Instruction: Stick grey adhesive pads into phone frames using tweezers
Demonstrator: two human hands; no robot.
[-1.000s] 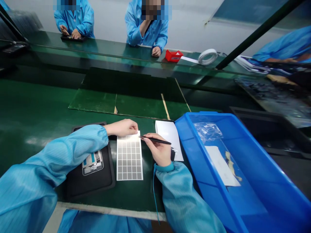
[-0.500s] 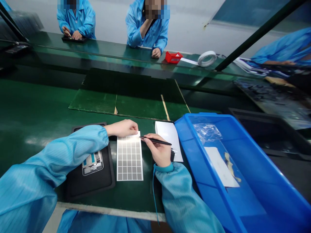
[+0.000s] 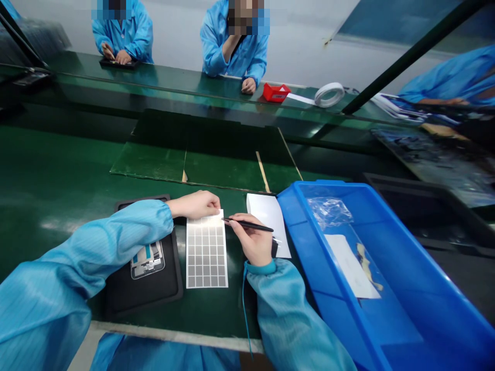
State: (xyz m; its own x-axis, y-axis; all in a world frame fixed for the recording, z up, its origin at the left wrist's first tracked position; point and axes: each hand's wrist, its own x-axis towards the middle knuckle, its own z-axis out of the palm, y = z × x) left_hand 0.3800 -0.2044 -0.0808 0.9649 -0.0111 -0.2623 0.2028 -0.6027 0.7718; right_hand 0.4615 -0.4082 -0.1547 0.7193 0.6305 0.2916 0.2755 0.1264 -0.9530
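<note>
Lying flat on the green tabletop [image 3: 34, 180], the sheet of grey rectangular stickers [image 3: 207, 263] sits squarely in front of the person, between a black tray [image 3: 154, 293] and a blue bin [image 3: 402, 268], probably so that both hands can reach it without stretching. Its long side points away from the body, which puts the top edge where the two hands meet. The left hand [image 3: 196, 204] rests at that edge, likely to steady the sheet; its fingers are curled narrow, and I cannot tell whether they pinch anything. The right hand [image 3: 255, 245] holds slim black tweezers [image 3: 251, 225] between thumb and fingers, much like a pen, a grip that seems chosen for fine control. Their tip comes to the sheet's right edge near the top (whether the points are together is too small to tell).

The left forearm crosses over the tray, partly covering the silver-framed device part [image 3: 149, 260] in it, and the wrist runs nearly level across the view. The right forearm rises from the lower right, its wrist near the table beside a white paper [image 3: 266, 221], with the tweezers' back end slanting slightly down to the right.
</note>
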